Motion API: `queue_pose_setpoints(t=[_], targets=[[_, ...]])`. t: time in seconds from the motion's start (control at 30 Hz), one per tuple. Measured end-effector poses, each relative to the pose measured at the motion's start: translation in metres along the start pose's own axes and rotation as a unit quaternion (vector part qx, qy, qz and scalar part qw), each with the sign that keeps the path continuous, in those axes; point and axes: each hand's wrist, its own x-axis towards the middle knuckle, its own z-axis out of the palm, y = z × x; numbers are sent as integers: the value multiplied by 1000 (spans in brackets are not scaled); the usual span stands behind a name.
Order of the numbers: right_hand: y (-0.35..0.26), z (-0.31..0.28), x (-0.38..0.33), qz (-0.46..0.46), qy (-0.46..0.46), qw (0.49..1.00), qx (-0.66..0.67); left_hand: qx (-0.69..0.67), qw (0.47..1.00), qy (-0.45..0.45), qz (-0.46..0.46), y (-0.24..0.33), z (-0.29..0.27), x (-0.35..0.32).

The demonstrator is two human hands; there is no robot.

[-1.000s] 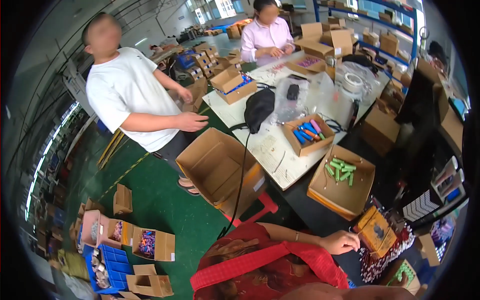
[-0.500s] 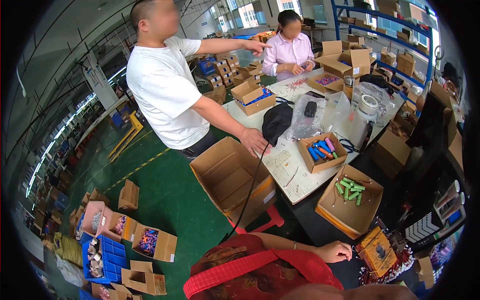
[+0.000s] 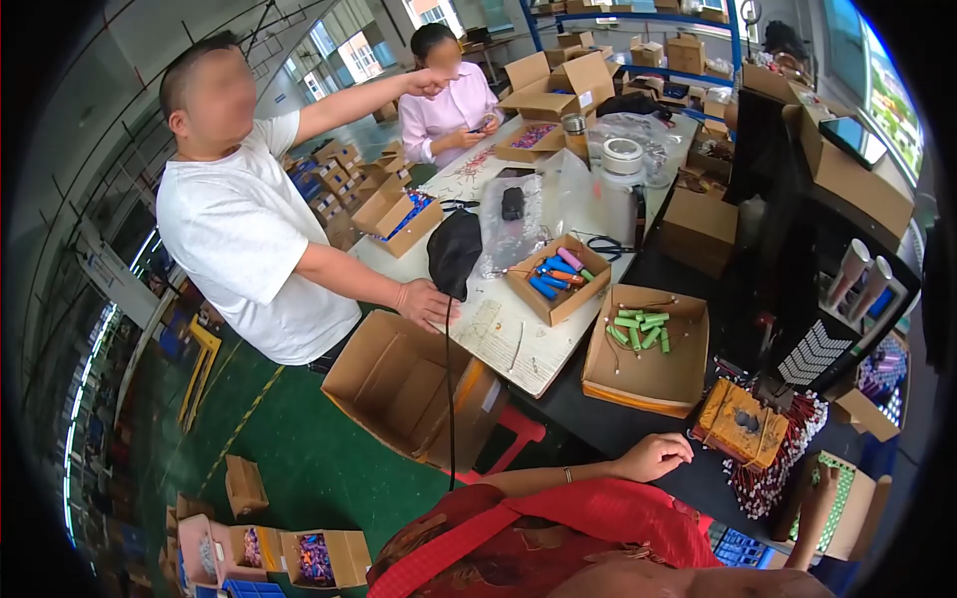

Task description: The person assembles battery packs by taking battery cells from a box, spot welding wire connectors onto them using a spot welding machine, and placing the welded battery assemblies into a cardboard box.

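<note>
My left hand point(image 3: 653, 455) rests on the black tabletop with its fingers curled in, and nothing shows in them. Just right of it sits a worn orange-yellow block point(image 3: 743, 424) with a dark patch on top. Many thin red and black wires with white ends point(image 3: 797, 424) spread around and under the block. At the lower right, my right hand point(image 3: 822, 488) reaches into a cardboard box point(image 3: 865, 513) lined with rows of green, white-dotted pieces point(image 3: 835, 468). Its fingers look pinched together there; what they hold, if anything, is too small to make out.
A shallow carton point(image 3: 648, 394) of green cylindrical cells stands beyond my left hand. Farther off, a small box point(image 3: 558, 309) holds blue, orange and pink cells. A large carton point(image 3: 409, 389) stands by the white table point(image 3: 488, 349). One person in white point(image 3: 239, 239) points; another point(image 3: 449, 120) sits working.
My view has swung rightward. My right hand and the box with green pieces have come into sight at the lower right. My left hand stays curled beside the orange-yellow block.
</note>
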Motion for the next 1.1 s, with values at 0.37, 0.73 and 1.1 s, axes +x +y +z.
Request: queue_pose_setpoints(t=[0.37,0.73,1.1], targets=[[-2,-4,-11,36,3,999,-21,4,1000,-11,20,-1,5,0],[26,20,-8,9,39,999,-19,0,1000,-5,16,-5,6,-3],[57,35,-1,-21,42,999,18,3,1000,-23,18,-6,6,-1]])
